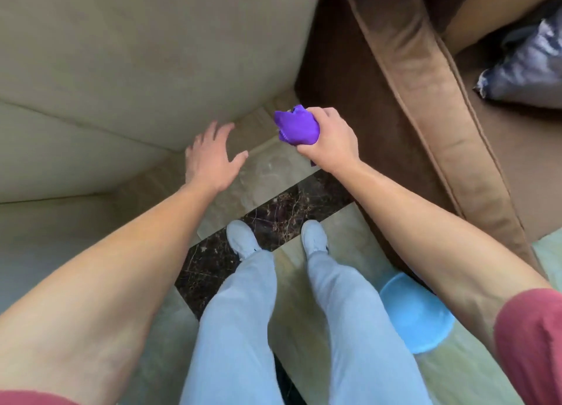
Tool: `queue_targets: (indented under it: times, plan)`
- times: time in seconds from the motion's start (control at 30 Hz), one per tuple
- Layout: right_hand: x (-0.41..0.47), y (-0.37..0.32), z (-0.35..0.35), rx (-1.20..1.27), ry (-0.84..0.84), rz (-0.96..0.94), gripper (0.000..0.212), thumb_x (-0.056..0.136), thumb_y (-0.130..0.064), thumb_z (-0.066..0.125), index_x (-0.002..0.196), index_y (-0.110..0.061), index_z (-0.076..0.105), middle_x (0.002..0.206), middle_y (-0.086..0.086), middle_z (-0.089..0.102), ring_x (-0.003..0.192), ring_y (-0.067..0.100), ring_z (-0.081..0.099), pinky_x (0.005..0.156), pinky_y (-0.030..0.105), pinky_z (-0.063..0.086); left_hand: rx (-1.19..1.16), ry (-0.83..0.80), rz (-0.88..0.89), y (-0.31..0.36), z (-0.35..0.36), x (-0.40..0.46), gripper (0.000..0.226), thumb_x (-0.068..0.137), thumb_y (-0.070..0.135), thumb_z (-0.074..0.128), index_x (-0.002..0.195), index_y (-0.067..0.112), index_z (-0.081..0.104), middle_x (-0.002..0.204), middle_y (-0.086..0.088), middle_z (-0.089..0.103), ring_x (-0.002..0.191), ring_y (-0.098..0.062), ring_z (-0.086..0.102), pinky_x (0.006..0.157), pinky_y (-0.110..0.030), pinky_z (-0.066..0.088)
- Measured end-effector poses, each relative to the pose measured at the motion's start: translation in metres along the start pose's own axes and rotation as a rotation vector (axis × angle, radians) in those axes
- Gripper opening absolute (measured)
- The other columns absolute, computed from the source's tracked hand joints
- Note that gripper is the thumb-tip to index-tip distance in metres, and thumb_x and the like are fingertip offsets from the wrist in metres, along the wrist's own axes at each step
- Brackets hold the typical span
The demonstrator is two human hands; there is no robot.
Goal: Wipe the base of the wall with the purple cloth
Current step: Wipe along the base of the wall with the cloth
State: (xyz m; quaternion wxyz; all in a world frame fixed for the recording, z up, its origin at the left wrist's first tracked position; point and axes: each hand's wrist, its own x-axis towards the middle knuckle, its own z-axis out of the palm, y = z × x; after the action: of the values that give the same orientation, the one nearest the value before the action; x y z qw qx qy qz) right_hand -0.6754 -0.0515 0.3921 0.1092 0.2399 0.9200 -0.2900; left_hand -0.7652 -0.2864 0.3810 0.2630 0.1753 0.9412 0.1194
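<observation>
Closest in: dark red sleeves at both lower corners, bare forearms reaching forward. Light grey trousers at 6 o'clock, pale shoes planted partly on a dark marble strip that runs diagonally across the glossy beige floor tiles. Light blue plastic basin on the floor at 4 o'clock, just beside the person's right leg, partly hidden under the right forearm. Further out, left hand at about 10 o'clock from centre, fingers spread and empty, palm down, hovering near the wall base; contact with the wall not clear. Right hand at about 1 o'clock from centre, fist closed around the purple cloth, which is bunched up and sticks out of the hand toward the wall. Cloth is held above the floor near the corner where the wall base meets the sofa side; can't tell if it touches the wall. Hands well apart. Beige wall fills 9 to 12 o'clock. Brown fabric sofa from 12 to 3 o'clock, its arm running diagonally. A blurred blue-white bag or bundle on the sofa seat at 2 o'clock.
</observation>
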Motion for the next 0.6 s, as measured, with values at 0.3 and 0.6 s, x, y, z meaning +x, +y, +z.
queue_targets:
  times: [0.3,0.6]
  plan:
    - [0.131,0.095,0.134,-0.174,-0.036,-0.234,0.071,0.069,-0.044,0.078,0.133,-0.027,0.051,0.122,0.006,0.057,0.104,0.029,0.061,0.084,0.042,0.054,0.031,-0.048,0.012,-0.040,0.173,0.118,0.069,0.091,0.049,0.061,0.150,0.020,0.038,0.163,-0.012,0.028,0.140,-0.040,0.039,0.112,-0.055,0.035]
    - [0.276,0.166,0.271,-0.310,0.036,-0.440,0.069,0.076,-0.053,0.074,0.136,-0.030,0.047,0.135,0.005,0.051,0.118,0.029,0.052,0.086,0.046,0.054,0.216,0.126,0.093,-0.116,0.300,0.242,0.088,0.082,0.082,0.042,0.154,0.034,0.029,0.165,-0.003,0.024,0.142,-0.034,0.034,0.110,-0.056,0.031]
